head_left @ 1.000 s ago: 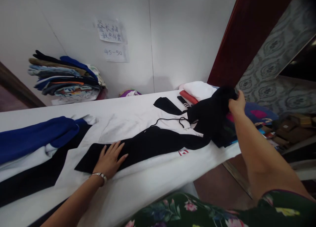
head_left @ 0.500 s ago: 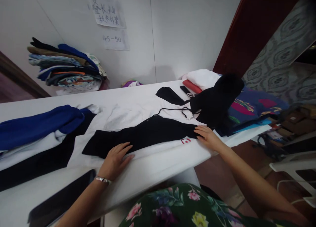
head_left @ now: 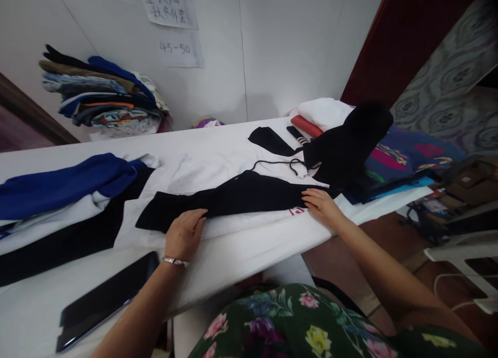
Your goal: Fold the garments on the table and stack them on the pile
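A white hoodie (head_left: 187, 168) with a black hood (head_left: 346, 145) and black drawstring lies spread on the table. One black sleeve (head_left: 241, 194) is laid lengthwise over its body, and red print shows just below that sleeve. At the sleeve's near edge, my left hand (head_left: 185, 236) has its fingers closed together with the thumb against them, pinching the cloth. Farther right, my right hand (head_left: 322, 206) rests with fingers stretched out on the sleeve near the hood. The other black sleeve (head_left: 272, 141) lies folded on the far side.
A phone (head_left: 109, 301) lies by my left forearm. Blue, white and black garments (head_left: 66, 187) spread at the left. A stack of folded clothes (head_left: 105, 93) stands at the back left. Bundled patterned cloth (head_left: 412, 153) is at the right end of the white table (head_left: 218, 275).
My left thumb has closed in toward the fingers at the sleeve's near edge. My right hand has shifted slightly left along the sleeve. The view has tilted down a little.
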`<action>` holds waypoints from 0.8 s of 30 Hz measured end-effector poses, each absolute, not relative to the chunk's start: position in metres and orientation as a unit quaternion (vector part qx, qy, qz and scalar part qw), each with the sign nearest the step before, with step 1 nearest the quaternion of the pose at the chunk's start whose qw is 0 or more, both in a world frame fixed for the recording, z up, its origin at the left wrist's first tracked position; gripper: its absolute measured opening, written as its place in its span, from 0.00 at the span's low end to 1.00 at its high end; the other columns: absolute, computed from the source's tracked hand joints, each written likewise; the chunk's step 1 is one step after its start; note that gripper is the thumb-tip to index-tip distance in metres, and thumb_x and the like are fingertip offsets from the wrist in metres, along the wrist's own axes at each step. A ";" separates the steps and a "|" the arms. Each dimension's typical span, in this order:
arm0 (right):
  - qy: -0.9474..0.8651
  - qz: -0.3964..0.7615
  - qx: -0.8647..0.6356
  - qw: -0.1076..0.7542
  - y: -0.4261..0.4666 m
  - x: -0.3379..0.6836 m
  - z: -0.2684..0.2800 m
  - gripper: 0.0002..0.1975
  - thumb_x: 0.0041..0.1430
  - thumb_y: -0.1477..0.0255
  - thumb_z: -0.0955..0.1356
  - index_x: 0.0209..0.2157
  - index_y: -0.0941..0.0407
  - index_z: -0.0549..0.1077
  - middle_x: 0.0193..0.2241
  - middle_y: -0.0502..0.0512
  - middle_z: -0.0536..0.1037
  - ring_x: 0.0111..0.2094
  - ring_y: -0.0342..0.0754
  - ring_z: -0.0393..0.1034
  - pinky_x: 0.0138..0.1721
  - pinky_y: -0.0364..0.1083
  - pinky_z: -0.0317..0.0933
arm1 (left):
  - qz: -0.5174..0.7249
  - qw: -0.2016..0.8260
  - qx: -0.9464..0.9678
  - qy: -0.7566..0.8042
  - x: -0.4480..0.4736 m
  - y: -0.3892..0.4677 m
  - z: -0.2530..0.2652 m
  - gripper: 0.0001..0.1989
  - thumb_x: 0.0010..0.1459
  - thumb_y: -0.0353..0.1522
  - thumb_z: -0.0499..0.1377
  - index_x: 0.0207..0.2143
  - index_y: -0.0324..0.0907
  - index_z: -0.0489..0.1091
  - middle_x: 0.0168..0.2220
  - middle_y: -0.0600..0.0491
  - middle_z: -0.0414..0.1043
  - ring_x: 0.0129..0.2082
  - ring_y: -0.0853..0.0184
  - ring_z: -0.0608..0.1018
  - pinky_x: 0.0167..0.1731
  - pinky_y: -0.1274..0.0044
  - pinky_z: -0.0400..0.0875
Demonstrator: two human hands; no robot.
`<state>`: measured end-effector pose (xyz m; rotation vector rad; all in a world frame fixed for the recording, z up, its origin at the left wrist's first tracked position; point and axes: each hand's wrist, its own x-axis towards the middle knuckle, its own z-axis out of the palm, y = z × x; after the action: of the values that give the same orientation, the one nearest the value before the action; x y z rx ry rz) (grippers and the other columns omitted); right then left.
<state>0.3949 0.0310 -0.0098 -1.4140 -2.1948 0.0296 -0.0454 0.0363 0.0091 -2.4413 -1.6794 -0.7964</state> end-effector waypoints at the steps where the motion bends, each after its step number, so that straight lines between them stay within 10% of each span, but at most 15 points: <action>1: -0.804 0.005 -0.528 0.273 0.030 0.393 -0.009 0.13 0.61 0.72 0.62 0.40 0.53 0.78 0.48 0.56 0.76 0.53 0.55 0.66 0.54 0.60 0.60 | -0.262 0.058 -0.794 -0.545 -0.045 0.034 0.011 0.18 0.63 0.35 0.47 0.44 0.40 0.74 0.43 0.47 0.76 0.43 0.60 0.75 0.44 0.69 0.69; 8: -0.830 0.016 -0.464 0.308 0.001 0.367 0.001 0.12 0.62 0.73 0.62 0.42 0.53 0.76 0.41 0.56 0.78 0.44 0.51 0.70 0.45 0.53 0.66 | -0.183 0.081 -0.827 -0.526 -0.055 0.001 0.008 0.17 0.63 0.37 0.49 0.30 0.43 0.75 0.28 0.50 0.73 0.29 0.65 0.73 0.32 0.73 0.66; 19: -0.831 -0.059 -0.502 0.232 0.011 0.357 -0.018 0.17 0.64 0.72 0.58 0.47 0.53 0.75 0.45 0.59 0.76 0.45 0.56 0.68 0.44 0.55 0.65 | -0.138 0.088 -0.804 -0.572 -0.077 0.002 0.012 0.17 0.62 0.37 0.50 0.46 0.41 0.73 0.48 0.45 0.73 0.49 0.55 0.71 0.47 0.65 0.66; 24: -0.822 -0.074 -0.528 0.198 0.016 0.353 -0.021 0.17 0.64 0.72 0.59 0.47 0.56 0.74 0.43 0.59 0.76 0.42 0.54 0.68 0.42 0.51 0.64 | -0.111 0.054 -0.798 -0.589 -0.072 0.003 0.019 0.12 0.62 0.34 0.51 0.40 0.41 0.74 0.40 0.46 0.74 0.42 0.57 0.72 0.41 0.66 0.66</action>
<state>0.3529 0.0157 -0.0214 -1.4787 -2.3015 -0.2080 -0.0716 0.0027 0.0188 -2.4256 -1.7908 -0.3373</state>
